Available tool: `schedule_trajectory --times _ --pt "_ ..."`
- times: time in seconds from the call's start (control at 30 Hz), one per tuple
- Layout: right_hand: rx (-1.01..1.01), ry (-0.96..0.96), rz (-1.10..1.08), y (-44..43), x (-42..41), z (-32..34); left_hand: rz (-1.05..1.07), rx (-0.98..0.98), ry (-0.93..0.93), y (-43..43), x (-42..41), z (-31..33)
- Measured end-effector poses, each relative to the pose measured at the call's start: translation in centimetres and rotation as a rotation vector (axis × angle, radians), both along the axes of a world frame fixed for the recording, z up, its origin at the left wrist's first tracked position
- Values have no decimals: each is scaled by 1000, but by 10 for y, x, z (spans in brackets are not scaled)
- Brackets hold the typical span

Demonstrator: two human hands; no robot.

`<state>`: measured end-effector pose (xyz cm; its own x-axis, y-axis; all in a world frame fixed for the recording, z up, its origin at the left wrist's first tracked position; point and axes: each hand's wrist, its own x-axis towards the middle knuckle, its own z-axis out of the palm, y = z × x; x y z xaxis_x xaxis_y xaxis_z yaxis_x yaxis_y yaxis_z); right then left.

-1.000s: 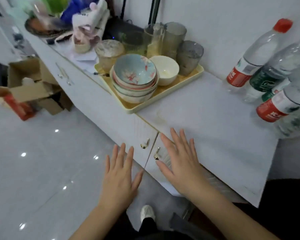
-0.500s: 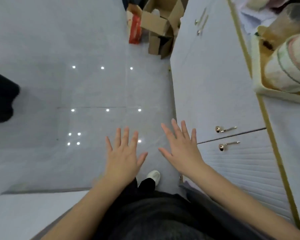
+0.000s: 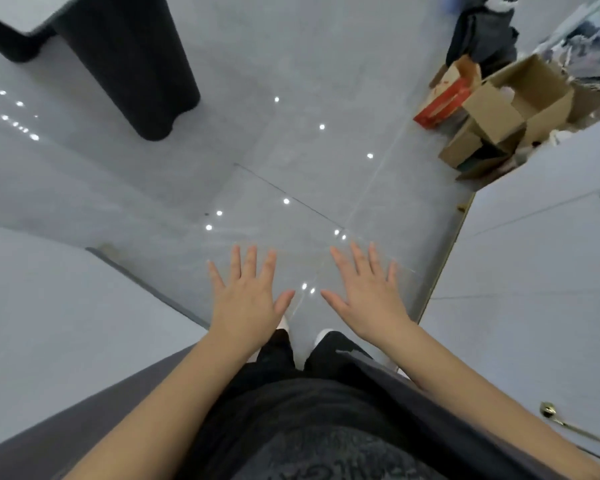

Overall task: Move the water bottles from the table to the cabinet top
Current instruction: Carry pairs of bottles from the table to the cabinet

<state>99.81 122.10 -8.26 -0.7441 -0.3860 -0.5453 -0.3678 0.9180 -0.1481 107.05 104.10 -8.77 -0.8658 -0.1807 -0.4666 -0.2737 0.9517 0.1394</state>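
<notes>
My left hand (image 3: 246, 299) and my right hand (image 3: 369, 294) are stretched out flat over the grey tiled floor, fingers spread, holding nothing. The white cabinet front (image 3: 534, 278) with gold handles (image 3: 551, 412) runs along the right edge; its top is out of view. No water bottle shows in this frame. A white table surface (image 3: 49, 327) with a dark edge lies at the lower left.
A black pedestal leg (image 3: 129, 64) of another table stands at the upper left. Open cardboard boxes (image 3: 506, 109) and a red carton (image 3: 442, 100) sit on the floor by the cabinet's far end. My feet stand on open floor between table and cabinet.
My view has swung left, away from the cabinet top with its bottles and tray of bowls, to the floor. Both hands stay flat and empty.
</notes>
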Motion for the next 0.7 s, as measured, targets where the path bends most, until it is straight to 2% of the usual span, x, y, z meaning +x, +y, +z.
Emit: schedule_trajectory --times 0.23,0.5,0.7 --pt "14 -67 268 -60 -45 -10 279 41 -46 -26 5 -7" --pt "40 -63 585 -117 -127 -17 626 55 -44 -45 -42 -11" --pt "56 -22 738 -155 -179 -22 754 76 -58 -50 -79 -17"
